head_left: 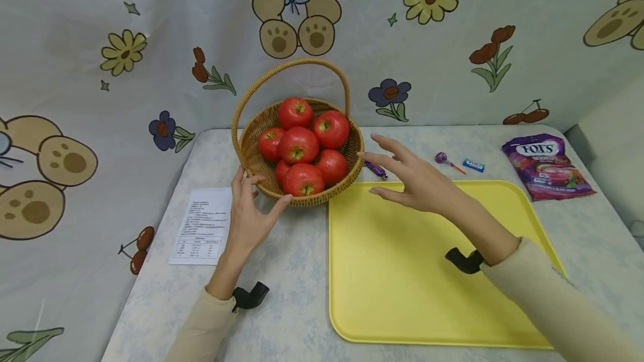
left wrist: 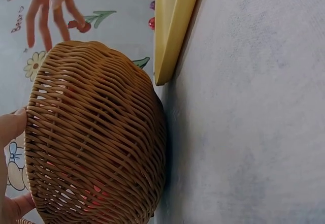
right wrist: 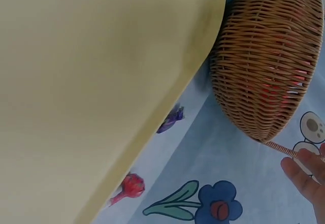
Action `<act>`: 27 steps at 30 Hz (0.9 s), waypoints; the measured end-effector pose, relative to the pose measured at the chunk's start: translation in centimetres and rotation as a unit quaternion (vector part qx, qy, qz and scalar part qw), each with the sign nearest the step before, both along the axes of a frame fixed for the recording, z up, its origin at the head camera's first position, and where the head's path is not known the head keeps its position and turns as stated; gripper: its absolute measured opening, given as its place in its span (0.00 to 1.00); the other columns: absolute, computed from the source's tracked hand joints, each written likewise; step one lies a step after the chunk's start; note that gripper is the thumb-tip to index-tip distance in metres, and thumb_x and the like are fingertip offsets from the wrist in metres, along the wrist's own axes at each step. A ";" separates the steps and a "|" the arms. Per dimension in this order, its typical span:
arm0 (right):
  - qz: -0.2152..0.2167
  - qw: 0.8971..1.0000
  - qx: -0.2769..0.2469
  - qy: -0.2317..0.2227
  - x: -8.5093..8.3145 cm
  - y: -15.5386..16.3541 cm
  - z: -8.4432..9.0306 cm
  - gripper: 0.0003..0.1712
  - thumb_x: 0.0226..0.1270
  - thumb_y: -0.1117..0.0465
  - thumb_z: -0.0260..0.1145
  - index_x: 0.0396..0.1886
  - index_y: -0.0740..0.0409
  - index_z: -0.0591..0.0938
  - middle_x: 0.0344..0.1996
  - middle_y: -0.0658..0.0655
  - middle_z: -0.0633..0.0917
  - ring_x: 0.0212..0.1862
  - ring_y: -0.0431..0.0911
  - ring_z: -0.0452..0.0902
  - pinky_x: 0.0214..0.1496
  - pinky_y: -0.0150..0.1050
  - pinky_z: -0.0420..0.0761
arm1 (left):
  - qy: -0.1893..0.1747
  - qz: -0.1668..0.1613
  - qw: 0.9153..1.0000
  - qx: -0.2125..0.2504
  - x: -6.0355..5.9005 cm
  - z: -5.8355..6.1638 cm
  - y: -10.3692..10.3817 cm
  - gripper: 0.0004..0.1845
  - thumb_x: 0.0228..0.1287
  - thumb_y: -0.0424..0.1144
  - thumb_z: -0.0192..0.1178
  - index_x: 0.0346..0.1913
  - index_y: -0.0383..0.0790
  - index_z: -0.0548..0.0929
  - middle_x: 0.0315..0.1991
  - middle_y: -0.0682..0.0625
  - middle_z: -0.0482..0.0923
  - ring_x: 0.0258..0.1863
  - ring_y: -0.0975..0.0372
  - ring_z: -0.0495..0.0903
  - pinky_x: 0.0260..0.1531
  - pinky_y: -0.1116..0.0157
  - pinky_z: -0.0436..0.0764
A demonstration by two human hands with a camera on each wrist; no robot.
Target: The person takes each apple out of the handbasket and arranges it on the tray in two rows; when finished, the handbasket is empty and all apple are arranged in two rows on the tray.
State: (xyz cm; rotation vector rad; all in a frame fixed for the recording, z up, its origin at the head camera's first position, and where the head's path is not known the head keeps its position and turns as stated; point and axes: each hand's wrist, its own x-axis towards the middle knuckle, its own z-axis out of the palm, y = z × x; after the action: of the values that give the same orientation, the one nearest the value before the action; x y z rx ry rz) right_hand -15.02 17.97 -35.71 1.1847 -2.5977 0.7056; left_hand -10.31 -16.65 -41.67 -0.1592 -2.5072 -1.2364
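A: Item one, wicker basket [head_left: 302,127] of tomatoes [head_left: 299,145]?
B: On surface [head_left: 292,272], beside yellow tray [head_left: 402,272]. Left hand [head_left: 249,214] cups its near wall, fingers spread.
A: Right hand [head_left: 410,177]?
B: Fingers extended near basket rim, holding nothing.

Tan woven wicker basket [head_left: 302,197] holding 7 red tomatoes [head_left: 299,144]; plain yellow tray [head_left: 427,272]; purple candy bag [head_left: 545,166]; pale mottled tabletop [head_left: 292,272]; white backdrop [head_left: 151,32] printed with brown bears, yellow and purple flowers.
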 end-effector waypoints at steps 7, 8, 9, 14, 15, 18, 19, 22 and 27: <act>0.012 1.000 -0.003 0.004 -4.5 -3.1 1.1 0.39 0.61 0.55 0.73 0.71 0.47 0.68 0.72 0.64 0.62 0.69 0.62 0.64 0.57 0.59 0.77 | 0.016 0.001 1.000 -0.001 -0.1 -0.1 0.0 0.30 0.54 0.52 0.73 0.50 0.37 0.71 0.77 0.38 0.46 0.74 0.46 0.55 0.56 0.48 0.76; 0.013 1.000 -0.005 0.005 -5.2 -3.4 1.2 0.40 0.60 0.55 0.74 0.71 0.47 0.68 0.72 0.65 0.62 0.69 0.62 0.64 0.58 0.59 0.77 | 0.018 0.000 1.000 -0.001 -0.1 -0.1 0.0 0.30 0.54 0.52 0.73 0.49 0.37 0.71 0.77 0.38 0.46 0.74 0.46 0.56 0.55 0.48 0.76; 0.014 1.000 -0.007 0.005 -5.8 -3.7 1.3 0.40 0.60 0.55 0.74 0.70 0.48 0.68 0.71 0.65 0.63 0.69 0.62 0.65 0.59 0.59 0.76 | 0.020 -0.001 1.000 -0.001 -0.1 -0.1 0.0 0.29 0.54 0.52 0.73 0.49 0.37 0.71 0.76 0.37 0.46 0.74 0.46 0.55 0.55 0.49 0.76; 0.011 1.000 0.002 -0.017 -8.3 -5.1 1.7 0.41 0.58 0.54 0.75 0.70 0.48 0.69 0.71 0.65 0.62 0.70 0.62 0.62 0.63 0.58 0.73 | 0.021 -0.003 1.000 0.000 -0.1 -0.2 -0.1 0.28 0.55 0.50 0.73 0.47 0.38 0.70 0.76 0.36 0.45 0.75 0.45 0.53 0.55 0.48 0.76; 0.008 1.000 0.009 -0.024 -8.6 -5.3 1.7 0.41 0.58 0.53 0.75 0.70 0.47 0.69 0.72 0.65 0.62 0.71 0.62 0.62 0.63 0.58 0.73 | 0.020 -0.003 1.000 0.001 -0.1 -0.2 -0.1 0.28 0.55 0.50 0.73 0.47 0.38 0.70 0.76 0.36 0.45 0.75 0.45 0.53 0.55 0.48 0.76; 0.001 0.999 0.036 -0.041 -9.6 -6.2 1.7 0.41 0.58 0.51 0.75 0.70 0.47 0.68 0.72 0.64 0.61 0.71 0.62 0.60 0.65 0.59 0.71 | 0.018 -0.002 1.000 0.001 0.0 -0.3 -0.2 0.28 0.55 0.50 0.73 0.47 0.38 0.70 0.76 0.36 0.45 0.75 0.44 0.53 0.55 0.47 0.75; 0.000 0.998 0.043 -0.043 -9.9 -6.4 1.7 0.41 0.58 0.51 0.75 0.70 0.46 0.68 0.72 0.64 0.61 0.71 0.62 0.60 0.65 0.59 0.70 | 0.018 -0.002 1.000 0.001 0.0 -0.3 -0.2 0.28 0.55 0.50 0.73 0.47 0.38 0.70 0.76 0.36 0.45 0.75 0.44 0.53 0.55 0.48 0.75; -0.003 0.997 0.060 -0.042 -10.6 -7.0 1.6 0.41 0.58 0.50 0.75 0.70 0.47 0.68 0.72 0.64 0.62 0.71 0.62 0.60 0.66 0.60 0.69 | 0.018 -0.001 1.000 -0.003 0.0 -0.3 -0.2 0.28 0.55 0.51 0.73 0.47 0.38 0.71 0.76 0.36 0.45 0.74 0.45 0.55 0.55 0.48 0.76; -0.008 0.995 0.092 -0.036 -11.5 -7.4 1.3 0.40 0.59 0.50 0.74 0.70 0.45 0.68 0.72 0.62 0.62 0.70 0.62 0.60 0.66 0.60 0.68 | 0.025 0.000 1.000 -0.005 -0.1 -0.3 -0.2 0.28 0.54 0.51 0.73 0.47 0.39 0.71 0.76 0.37 0.46 0.72 0.44 0.59 0.54 0.48 0.76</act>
State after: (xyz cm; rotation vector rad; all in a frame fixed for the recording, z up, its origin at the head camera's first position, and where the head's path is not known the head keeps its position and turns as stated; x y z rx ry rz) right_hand -26.49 10.53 -34.37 1.2065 -2.7797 0.5252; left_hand -10.42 -16.84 -41.93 -0.1904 -2.4703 -1.2061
